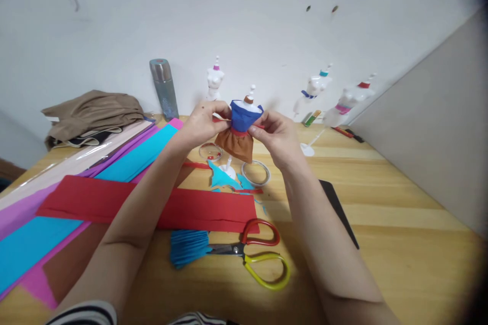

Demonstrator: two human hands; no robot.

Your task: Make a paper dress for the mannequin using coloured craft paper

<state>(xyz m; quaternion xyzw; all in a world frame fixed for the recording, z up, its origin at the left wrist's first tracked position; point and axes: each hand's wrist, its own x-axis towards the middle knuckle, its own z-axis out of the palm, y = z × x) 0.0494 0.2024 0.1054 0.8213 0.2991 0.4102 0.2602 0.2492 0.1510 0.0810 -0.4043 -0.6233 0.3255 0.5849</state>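
Observation:
A small white dress-form mannequin point(250, 105) stands between my hands, dressed in a blue paper top point(243, 118) and a gathered brown paper skirt point(235, 144). Around its waist runs a narrow red paper strip point(240, 133). My left hand point(205, 123) pinches the strip at the mannequin's left side in the picture. On the opposite side, my right hand point(275, 132) has thumb and fingers closed on the strip's other end. The mannequin's round base point(227, 171) rests on the table, beside turquoise paper scraps point(221, 177).
Scissors point(238, 250) lie in front, their blades on pleated blue paper point(188, 248). A red paper sheet point(213, 210) crosses other coloured sheets at left. Tape rolls point(269, 175), a flask point(164, 90), brown cloth point(95, 111) and several more mannequins point(319, 85) stand or lie farther back.

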